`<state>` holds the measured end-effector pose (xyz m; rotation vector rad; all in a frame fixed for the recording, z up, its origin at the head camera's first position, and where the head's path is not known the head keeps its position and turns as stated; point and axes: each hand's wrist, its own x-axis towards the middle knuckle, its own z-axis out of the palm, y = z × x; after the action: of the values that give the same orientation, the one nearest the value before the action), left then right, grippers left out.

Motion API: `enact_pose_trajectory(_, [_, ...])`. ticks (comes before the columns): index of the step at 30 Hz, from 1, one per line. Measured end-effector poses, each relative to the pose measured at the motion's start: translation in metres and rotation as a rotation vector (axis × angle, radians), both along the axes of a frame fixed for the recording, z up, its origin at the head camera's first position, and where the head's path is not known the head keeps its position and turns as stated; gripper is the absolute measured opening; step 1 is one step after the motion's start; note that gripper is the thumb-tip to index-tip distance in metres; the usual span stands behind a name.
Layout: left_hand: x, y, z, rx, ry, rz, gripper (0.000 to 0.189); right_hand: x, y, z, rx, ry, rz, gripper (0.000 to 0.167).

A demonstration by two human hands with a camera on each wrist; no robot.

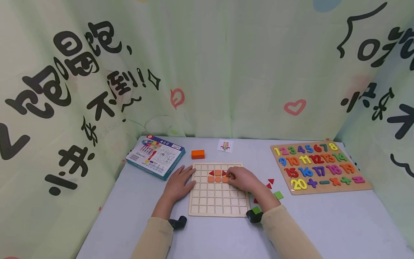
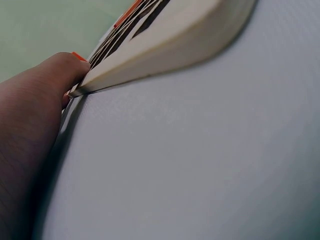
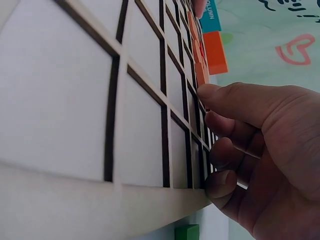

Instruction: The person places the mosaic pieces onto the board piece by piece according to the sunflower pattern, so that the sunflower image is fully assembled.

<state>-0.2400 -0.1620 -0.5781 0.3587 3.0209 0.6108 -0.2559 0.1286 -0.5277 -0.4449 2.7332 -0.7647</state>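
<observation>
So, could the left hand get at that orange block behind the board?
Probably yes. The left hand rests at the grid board's left edge; the orange block sits just beyond the board's far left corner, with nothing visible between hand and block.

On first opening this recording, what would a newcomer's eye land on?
Probably the colourful number board on the table's right side, and the large black lettering across the backdrop. Then, mid-table, the right hand's fingers beside orange and red pieces on a wooden grid board.
</observation>
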Motion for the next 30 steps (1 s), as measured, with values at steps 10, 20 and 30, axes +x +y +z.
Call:
enact_pose_trajectory(10, [0.000,0.000,-0.001,-0.001,0.011,-0.007,0.058,-0.001,0.000,-0.003,-0.006,-0.005,-0.014,0.015])
enact_pose_trajectory(20, [-0.001,0.000,0.000,0.006,0.014,-0.015,0.058,0.005,0.010,0.005,0.002,0.003,-0.028,0.017])
enact_pose_trajectory(30, [0.000,-0.001,-0.001,-0.002,0.011,-0.011,0.058,0.012,0.047,0.026,0.043,0.004,-0.076,0.025])
